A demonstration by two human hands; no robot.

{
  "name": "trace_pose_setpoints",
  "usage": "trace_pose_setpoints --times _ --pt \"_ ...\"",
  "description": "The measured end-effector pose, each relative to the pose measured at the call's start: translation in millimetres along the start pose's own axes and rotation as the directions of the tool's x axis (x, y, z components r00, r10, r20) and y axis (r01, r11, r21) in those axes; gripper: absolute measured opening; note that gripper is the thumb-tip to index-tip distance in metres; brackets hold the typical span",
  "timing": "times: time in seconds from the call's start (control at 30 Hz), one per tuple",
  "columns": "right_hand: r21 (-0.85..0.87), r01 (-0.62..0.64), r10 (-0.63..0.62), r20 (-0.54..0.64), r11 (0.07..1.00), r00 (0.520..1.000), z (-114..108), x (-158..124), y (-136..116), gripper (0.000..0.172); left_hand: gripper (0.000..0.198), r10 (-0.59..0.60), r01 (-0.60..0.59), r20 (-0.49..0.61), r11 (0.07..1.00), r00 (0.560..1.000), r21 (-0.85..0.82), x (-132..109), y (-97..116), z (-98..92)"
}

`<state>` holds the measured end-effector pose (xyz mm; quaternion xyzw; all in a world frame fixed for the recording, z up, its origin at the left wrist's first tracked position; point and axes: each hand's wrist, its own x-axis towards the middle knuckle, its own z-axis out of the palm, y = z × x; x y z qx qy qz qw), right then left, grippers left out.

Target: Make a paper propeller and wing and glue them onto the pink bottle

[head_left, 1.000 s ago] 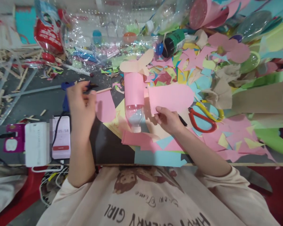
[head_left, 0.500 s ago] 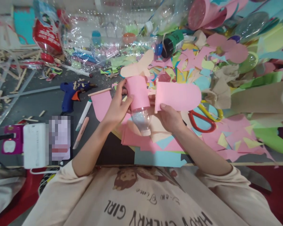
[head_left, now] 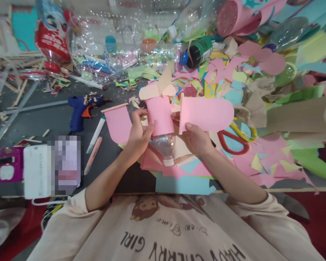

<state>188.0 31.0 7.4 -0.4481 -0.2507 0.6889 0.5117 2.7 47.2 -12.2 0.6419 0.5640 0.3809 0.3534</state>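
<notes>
My left hand [head_left: 141, 132] is closed around the side of a plastic bottle [head_left: 164, 144] wrapped in pink paper [head_left: 160, 115]. Its white cap [head_left: 168, 160] points toward me, and beige rounded paper pieces [head_left: 157, 91] show at its far end. Between thumb and fingers, my right hand [head_left: 195, 136] grips a pink paper flap [head_left: 209, 113] with one rounded end. A thin wooden stick [head_left: 181, 113] runs along the flap's straight edge, facing the bottle with a small gap. Another pink flap with a stick [head_left: 118, 121] lies left of my left hand.
On the left lie a blue glue gun [head_left: 84, 108], a green-capped marker [head_left: 96, 135], a pink marker [head_left: 93, 155] and a white power bank [head_left: 36, 171]. Red-and-yellow scissors [head_left: 235, 143] rest right of my right hand. Paper scraps [head_left: 268, 156] and clear plastic bottles [head_left: 289, 32] crowd the right and back.
The wrapped bottle has come slightly toward me, with my left hand still on it. My right hand and its pink flap have shifted a little to the right and nearer.
</notes>
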Motion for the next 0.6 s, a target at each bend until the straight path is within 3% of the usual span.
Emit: trace_pose_setpoints --times 0.13,0.3,0.43,0.6 --pt "0.029 -0.014 0.014 0.004 0.999 1.000 -0.6 -0.7 -0.5 0.029 0.050 0.075 -0.079 0.067 0.995 0.995 0.066 -3.6 3.8 -2.1" --pt "0.074 -0.064 0.064 0.002 0.995 0.998 2.0 -1.8 -2.1 0.029 0.085 0.132 -0.156 0.188 0.981 0.973 0.116 -5.6 9.9 -7.1" --pt "0.119 -0.045 0.061 -0.132 0.992 0.989 4.3 -0.1 -3.8 0.026 0.078 0.089 -0.118 0.209 0.984 0.974 0.130 -5.8 15.6 -8.4" --pt "0.102 -0.005 0.026 -0.210 0.995 0.977 3.9 2.4 -2.4 0.021 0.072 0.170 -0.194 0.185 0.974 0.968 0.118 -7.0 14.3 -9.5"
